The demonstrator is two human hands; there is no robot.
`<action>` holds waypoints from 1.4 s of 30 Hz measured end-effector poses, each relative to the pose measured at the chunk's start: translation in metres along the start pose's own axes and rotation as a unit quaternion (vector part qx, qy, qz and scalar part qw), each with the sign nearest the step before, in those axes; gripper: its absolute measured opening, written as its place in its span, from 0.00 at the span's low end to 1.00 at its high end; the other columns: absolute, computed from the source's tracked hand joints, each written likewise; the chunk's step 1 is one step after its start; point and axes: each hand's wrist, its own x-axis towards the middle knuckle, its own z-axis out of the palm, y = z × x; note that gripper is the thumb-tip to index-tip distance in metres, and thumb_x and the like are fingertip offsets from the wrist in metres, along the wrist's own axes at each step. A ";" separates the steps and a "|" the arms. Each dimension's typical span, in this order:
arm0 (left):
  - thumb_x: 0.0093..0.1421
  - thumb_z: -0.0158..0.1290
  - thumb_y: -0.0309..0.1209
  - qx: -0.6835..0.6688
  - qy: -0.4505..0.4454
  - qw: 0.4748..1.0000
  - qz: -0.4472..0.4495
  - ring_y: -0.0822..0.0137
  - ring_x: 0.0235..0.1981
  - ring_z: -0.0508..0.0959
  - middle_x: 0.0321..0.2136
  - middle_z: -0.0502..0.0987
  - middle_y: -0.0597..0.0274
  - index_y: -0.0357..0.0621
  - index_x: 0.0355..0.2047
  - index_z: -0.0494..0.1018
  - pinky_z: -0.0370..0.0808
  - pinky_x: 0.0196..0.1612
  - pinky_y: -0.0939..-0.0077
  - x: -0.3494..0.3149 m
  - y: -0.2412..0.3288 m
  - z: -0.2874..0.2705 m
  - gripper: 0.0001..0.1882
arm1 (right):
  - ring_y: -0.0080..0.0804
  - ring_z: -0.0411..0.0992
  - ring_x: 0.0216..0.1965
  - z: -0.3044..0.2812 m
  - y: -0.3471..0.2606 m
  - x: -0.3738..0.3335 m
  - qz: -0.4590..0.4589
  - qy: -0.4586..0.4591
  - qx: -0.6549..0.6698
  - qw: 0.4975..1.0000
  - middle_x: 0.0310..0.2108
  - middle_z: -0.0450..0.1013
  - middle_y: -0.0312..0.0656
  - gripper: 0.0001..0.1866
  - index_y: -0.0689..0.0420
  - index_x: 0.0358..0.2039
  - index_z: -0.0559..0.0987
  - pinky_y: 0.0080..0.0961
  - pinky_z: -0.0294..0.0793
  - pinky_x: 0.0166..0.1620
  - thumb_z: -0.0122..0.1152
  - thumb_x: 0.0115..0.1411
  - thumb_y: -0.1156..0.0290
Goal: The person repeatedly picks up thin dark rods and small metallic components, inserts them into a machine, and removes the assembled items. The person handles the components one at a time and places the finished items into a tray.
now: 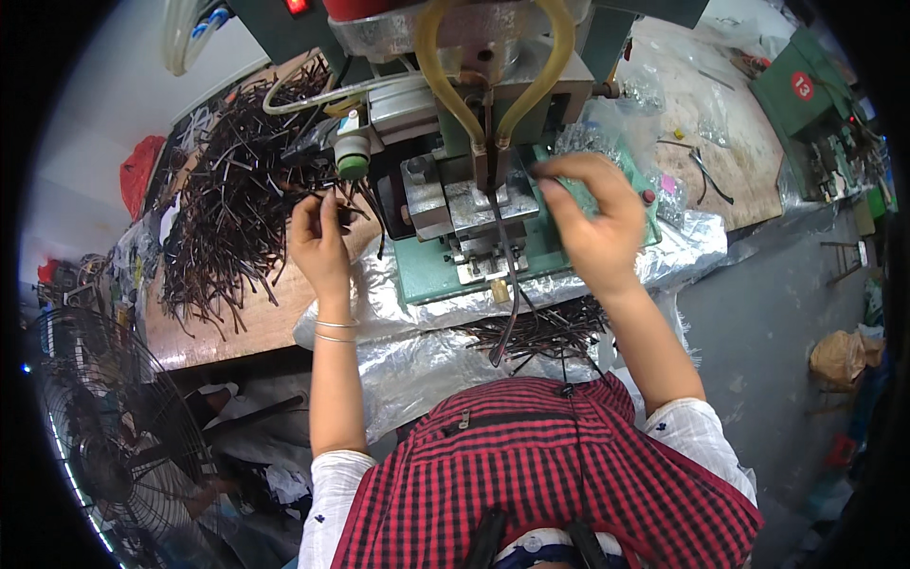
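My left hand reaches into a big heap of thin dark bent rods on the wooden bench, fingers pinched on one or two of them. My right hand is raised beside the green press machine, fingertips closed on a thin dark rod at the metal jig. One long dark rod hangs down from the jig toward my lap. More finished rods lie on clear plastic sheeting over my lap.
Yellow hoses loop down to the press head. A black floor fan stands at lower left. A second green machine sits far right, with pliers and plastic bags on the bench. Grey floor lies to the right.
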 end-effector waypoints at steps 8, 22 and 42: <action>0.71 0.55 0.23 -0.116 0.033 0.993 0.019 0.68 0.33 0.84 0.36 0.83 0.54 0.34 0.42 0.74 0.81 0.35 0.79 -0.031 0.085 0.016 0.04 | 0.26 0.78 0.42 0.050 -0.002 -0.012 0.150 0.077 0.229 0.959 0.43 0.80 0.42 0.22 0.64 0.54 0.75 0.24 0.77 0.49 0.68 0.58 0.81; 0.50 0.72 0.30 0.090 -0.164 0.844 0.503 0.75 0.19 0.74 0.39 0.85 0.56 0.46 0.31 0.79 0.68 0.21 0.83 -0.050 0.149 0.074 0.12 | 0.36 0.74 0.60 -0.016 -0.013 0.013 0.209 -0.040 0.192 0.958 0.56 0.76 0.49 0.30 0.62 0.65 0.68 0.32 0.71 0.63 0.55 0.61 0.84; 0.52 0.66 0.24 0.146 -0.165 0.899 0.379 0.71 0.24 0.76 0.49 0.84 0.53 0.43 0.44 0.81 0.73 0.27 0.78 -0.090 0.144 0.031 0.17 | 0.52 0.77 0.38 -0.035 0.085 -0.048 0.116 -0.016 -0.376 0.919 0.34 0.79 0.48 0.05 0.58 0.33 0.82 0.45 0.76 0.44 0.68 0.56 0.73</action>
